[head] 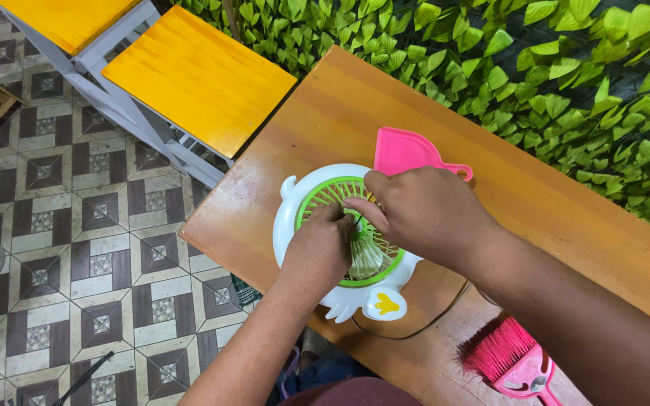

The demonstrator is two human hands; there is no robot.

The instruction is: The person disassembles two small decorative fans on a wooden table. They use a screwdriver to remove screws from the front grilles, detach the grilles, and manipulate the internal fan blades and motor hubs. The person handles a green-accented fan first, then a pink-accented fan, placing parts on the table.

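Small white desk fan (306,225) lies flat on bench (566,218). We clamp left hand (317,252) grip on green grille (323,194); right hand (423,214) fingers pinch hub. Keep fan steady, pressure even.

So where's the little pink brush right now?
In the head view, the pink brush lies at the lower right on the wooden table, beside the right forearm, right of the white fan.
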